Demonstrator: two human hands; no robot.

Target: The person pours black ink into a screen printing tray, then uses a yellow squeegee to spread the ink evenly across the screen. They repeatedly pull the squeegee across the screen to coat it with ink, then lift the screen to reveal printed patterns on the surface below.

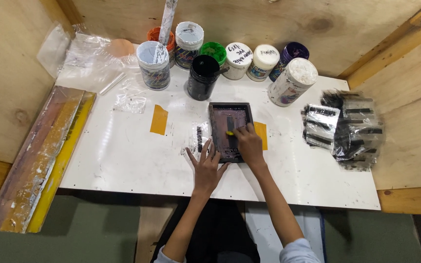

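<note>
A small dark-framed printing screen (224, 111) lies on the white table (123, 156). My right hand (249, 143) rests on the screen and grips a small yellow squeegee (230, 133) against the mesh. Fingers spread, my left hand (206, 165) lies flat, pressing the screen's lower left corner and the table. A clear piece with a black printed mark (198, 137) lies just left of the screen, by my left fingertips.
Several ink jars (239, 61) line the back of the table, a black one (202, 76) nearest the screen. Yellow tape strips (159, 120) mark the table. A pile of printed clear packets (344, 127) sits right. Plastic bags (93, 58) lie back left; long squeegees (40, 156) lean left.
</note>
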